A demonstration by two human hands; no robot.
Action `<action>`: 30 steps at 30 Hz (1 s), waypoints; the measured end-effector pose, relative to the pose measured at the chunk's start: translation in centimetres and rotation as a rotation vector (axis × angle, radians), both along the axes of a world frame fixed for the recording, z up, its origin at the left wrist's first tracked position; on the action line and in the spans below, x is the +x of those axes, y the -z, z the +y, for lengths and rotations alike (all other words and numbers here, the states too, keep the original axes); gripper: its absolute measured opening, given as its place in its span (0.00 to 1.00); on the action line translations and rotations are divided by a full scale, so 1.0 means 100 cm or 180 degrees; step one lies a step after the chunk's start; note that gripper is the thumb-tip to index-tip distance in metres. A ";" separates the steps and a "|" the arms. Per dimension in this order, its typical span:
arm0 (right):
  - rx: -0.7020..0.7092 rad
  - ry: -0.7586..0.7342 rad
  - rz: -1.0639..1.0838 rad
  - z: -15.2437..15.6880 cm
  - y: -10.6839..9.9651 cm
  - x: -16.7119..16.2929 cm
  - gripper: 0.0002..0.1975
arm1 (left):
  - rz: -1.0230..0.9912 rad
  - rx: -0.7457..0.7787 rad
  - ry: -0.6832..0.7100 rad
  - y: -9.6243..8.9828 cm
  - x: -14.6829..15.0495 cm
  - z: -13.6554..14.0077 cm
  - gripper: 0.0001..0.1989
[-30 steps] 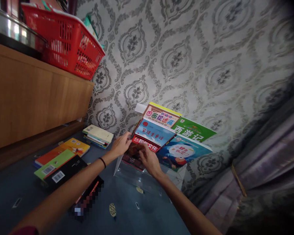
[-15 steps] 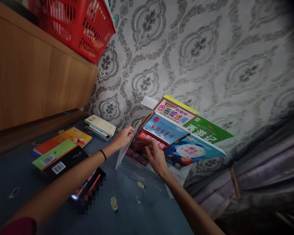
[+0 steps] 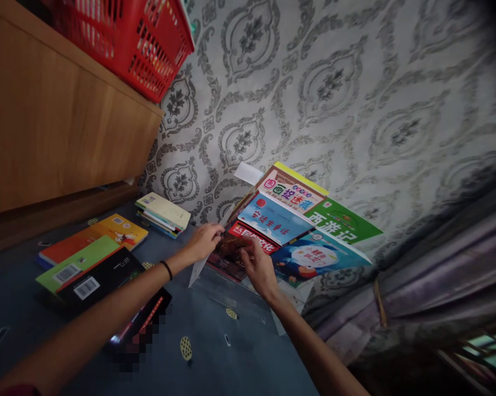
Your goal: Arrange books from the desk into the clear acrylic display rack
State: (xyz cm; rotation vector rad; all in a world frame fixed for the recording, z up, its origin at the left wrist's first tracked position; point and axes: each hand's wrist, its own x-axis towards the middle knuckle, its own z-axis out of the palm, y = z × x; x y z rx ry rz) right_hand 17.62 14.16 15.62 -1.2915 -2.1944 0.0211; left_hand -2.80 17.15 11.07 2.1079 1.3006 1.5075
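A clear plastic book rack [image 3: 235, 300] stands against the wall, holding several upright books. At its front left is a red book [image 3: 254, 234] with a dark brown lower cover. My right hand [image 3: 258, 269] lies against this cover, its fingers bent and the thumb apart from them. At the rack's left edge my left hand [image 3: 204, 241] has its fingertips pinched together; whether they grip the book's edge or the side panel cannot be made out. Behind the red book rises a light blue book [image 3: 276, 220]; a blue fish-story book [image 3: 314, 256] stands to its right.
A green book [image 3: 341, 220] and a brown-bordered book [image 3: 291, 192] stand further back. Left on the blue-grey surface lie a small book stack [image 3: 165, 212], an orange book [image 3: 107, 234], and green and black books [image 3: 91, 275]. A red basket [image 3: 148, 55] sits on the wooden cabinet [image 3: 74, 115].
The view has shifted slightly, so the rack and books appear a little further left. My left fingertips have drawn closer to the red book's left edge. My right hand stays on its cover.
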 end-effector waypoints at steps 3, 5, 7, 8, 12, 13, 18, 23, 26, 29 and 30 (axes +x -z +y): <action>-0.0027 0.0043 0.0026 -0.001 0.000 -0.001 0.15 | -0.0045 0.0075 -0.0006 0.000 0.002 -0.001 0.14; -0.0067 0.0051 0.0037 -0.001 -0.001 -0.002 0.15 | -0.0116 0.0106 -0.0001 -0.002 0.002 -0.002 0.15; -0.0113 0.0056 0.0002 -0.001 -0.002 -0.002 0.15 | -0.0190 0.0141 0.0018 -0.006 0.002 -0.003 0.17; -0.0118 0.0061 -0.0024 -0.002 -0.002 -0.002 0.15 | -0.0224 0.0162 0.0037 -0.008 0.002 -0.004 0.17; -0.0044 0.0106 -0.0113 -0.002 -0.003 -0.003 0.14 | -0.0338 0.0385 0.0100 -0.019 0.004 -0.011 0.22; -0.0037 0.0116 -0.0122 -0.002 -0.003 -0.003 0.15 | -0.0349 0.0464 0.0099 -0.021 0.005 -0.013 0.23; -0.0013 0.0152 -0.0255 -0.003 -0.004 -0.005 0.15 | -0.0529 0.0593 0.0056 -0.049 0.009 -0.009 0.17; -0.0046 0.0264 -0.0327 -0.006 -0.007 -0.008 0.13 | -0.0582 0.0514 0.0071 -0.094 0.013 0.009 0.13; -0.0094 0.0354 -0.0383 -0.007 -0.008 -0.011 0.12 | -0.0532 0.0405 0.0226 -0.111 0.017 0.019 0.13; -0.0126 0.0409 -0.0389 -0.009 -0.010 -0.012 0.13 | -0.0506 0.0257 0.0335 -0.116 0.021 0.026 0.16; -0.0144 0.0417 -0.0381 -0.010 -0.011 -0.013 0.13 | -0.0554 0.0213 0.0364 -0.116 0.023 0.029 0.16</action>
